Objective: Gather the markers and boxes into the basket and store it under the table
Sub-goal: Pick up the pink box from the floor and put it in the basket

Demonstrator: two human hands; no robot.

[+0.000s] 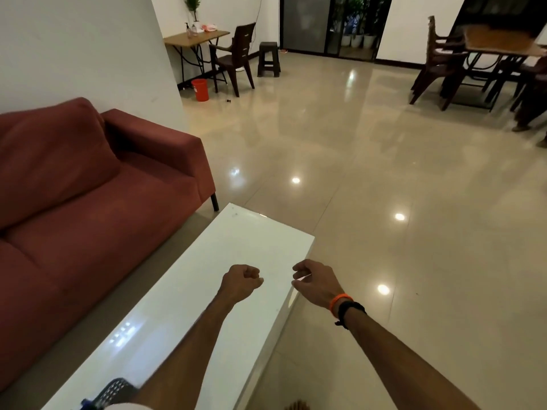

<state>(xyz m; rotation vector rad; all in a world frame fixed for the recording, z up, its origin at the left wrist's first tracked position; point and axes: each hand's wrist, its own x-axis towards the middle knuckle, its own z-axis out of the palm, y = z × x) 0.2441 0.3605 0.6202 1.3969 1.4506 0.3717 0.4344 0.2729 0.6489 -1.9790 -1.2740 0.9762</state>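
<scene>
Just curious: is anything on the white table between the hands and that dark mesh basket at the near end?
Nothing visible. The glossy white table lies bare between the left hand, the right hand and the dark mesh basket, itself partly out of frame.

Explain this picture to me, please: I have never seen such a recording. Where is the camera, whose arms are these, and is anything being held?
There is no machine here. The single picture comes from a wide-angle camera worn on a person's head, looking forward and down, so the two bare arms reaching in from the bottom are the wearer's own. The left hand is curled into a fist and holds nothing. The right hand, with an orange band and a black band at the wrist, has loosely curled fingers and also holds nothing. Both hover over a glossy white table. At the table's near left corner a dark perforated object, possibly the basket, is only partly visible. No markers or boxes show. A red sofa stands to the left; chairs and tables stand farther back.
</scene>
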